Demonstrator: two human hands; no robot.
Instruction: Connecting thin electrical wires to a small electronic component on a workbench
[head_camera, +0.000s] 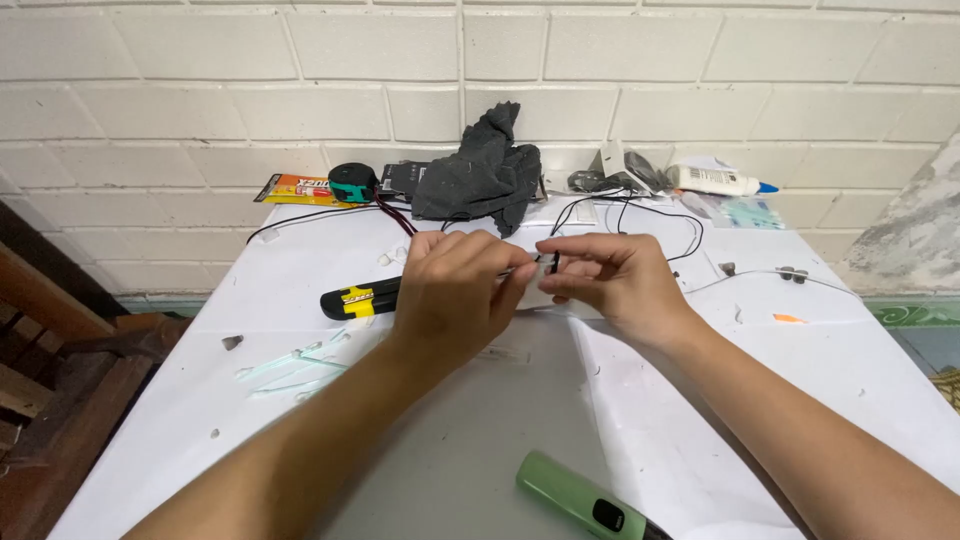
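I look down at a white tabletop (480, 440) pushed against a pale brick wall. My two hands meet above its middle, raised off the surface, likely so the fine work sits close under my eyes. My left hand (455, 290) is curled, its fingertips pressed together on a small dark part (548, 262) with a thin wire end. My right hand (615, 280) pinches the same part from the other side, so it is braced between both hands. Thin black wires (640, 212) trail from there toward the far edge.

Just left of my left hand, partly behind it, a black and yellow utility knife (358, 298) lies flat. At the near edge a green handheld tool (580, 502) rests within reach. Along the far edge, against the wall, sit a crumpled dark cloth (480, 170), a green tape measure (352, 182), an orange glue packet (298, 188), and toward the far right corner a white glue bottle (715, 180) lying on its side.
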